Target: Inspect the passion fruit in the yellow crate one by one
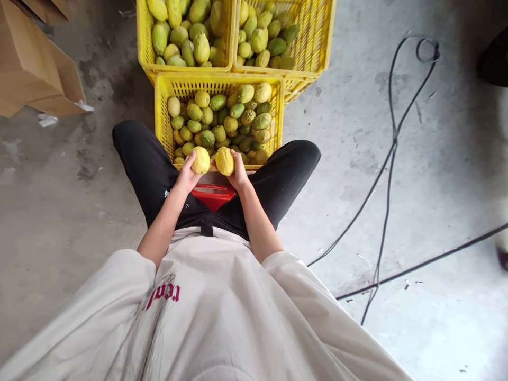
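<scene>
My left hand [188, 172] is closed around a round yellow fruit [200, 160], lemon-like in look; its exact kind is unclear. A second yellow fruit [225, 161], with a rougher, ridged skin, sits in the fingers of my right hand [239, 173]. Both fruits are held side by side with a small gap between them, over the near rim of a yellow plastic crate [159, 114]. Inside that crate lie many oval green and yellow fruits [230, 124]. Parts of the fingers are hidden behind the held fruits.
Two more yellow crates, one at left [142, 42] and one at right [323, 39], stand behind with similar fruits. A red plastic piece [214, 198] shows between my legs. Cardboard boxes [32, 63] are at upper left. A black cable [392, 140] loops over the concrete floor.
</scene>
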Tool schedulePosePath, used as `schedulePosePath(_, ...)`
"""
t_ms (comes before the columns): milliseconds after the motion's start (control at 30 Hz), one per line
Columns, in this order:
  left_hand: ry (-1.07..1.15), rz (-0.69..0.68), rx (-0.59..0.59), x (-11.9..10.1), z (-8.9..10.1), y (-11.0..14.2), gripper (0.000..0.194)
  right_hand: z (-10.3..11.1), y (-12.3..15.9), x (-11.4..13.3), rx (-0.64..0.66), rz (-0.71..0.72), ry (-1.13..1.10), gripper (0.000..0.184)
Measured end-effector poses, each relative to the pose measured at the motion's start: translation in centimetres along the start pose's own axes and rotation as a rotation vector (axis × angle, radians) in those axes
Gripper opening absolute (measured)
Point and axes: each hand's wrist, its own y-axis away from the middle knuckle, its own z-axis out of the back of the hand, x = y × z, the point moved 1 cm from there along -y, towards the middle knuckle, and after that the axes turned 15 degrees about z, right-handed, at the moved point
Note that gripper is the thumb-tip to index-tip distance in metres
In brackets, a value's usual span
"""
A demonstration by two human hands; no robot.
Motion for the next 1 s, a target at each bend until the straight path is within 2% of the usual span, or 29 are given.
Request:
schedulePosePath(133, 0.022, -0.009, -0.065, 0.1, 0.0, -0.1, 0.021, 0.1, -0.6, -0.1, 0.007, 0.017, -0.008, 0.027)
schedulePosePath(300, 0.022, -0.027, -0.083, 0.0, 0.2, -0.6, 0.011, 0.2, -0.3, 0.1, 0.052, 0.053, -0.011, 0.030)
schedulePosePath(367, 0.020, -0.014, -0.066, -0.2, 0.1, -0.6, 0.016, 0.4, -0.3, 0.0, 0.046, 0.045, 0.002, 0.032)
schedulePosePath(467, 0.079, -0.019, -0.041, -0.4, -0.4, 0.1, 0.030, 0.8, -0.5, -0.4, 0.037, 0.066, 0.025, 0.023)
schedulePosePath(567, 0.128, 0.000, -0.051, -0.5, -1.0, 1.0, 0.036, 1.2, -0.8, -0.8, 0.036, 0.113, 0.030, 0.020)
schedulePosePath(733, 0.034, 0.082, -0.043, -0.2, -1.0, 1.1, 0.027, 1.7, -1.6, -1.4, 0.005, 0.071, 0.010, 0.029)
schedulePosePath(867, -0.046, 0.031, -0.040, 0.1, 0.0, 0.0, 0.019, 1.8, -2.1, -1.3, -0.034, 0.115, -0.024, 0.031)
schedulePosePath(1000, -0.079, 0.035, -0.053, 0.0, 0.7, -0.9, 0.015, 1.4, -1.9, -1.0, -0.039, 0.075, -0.031, 0.029)
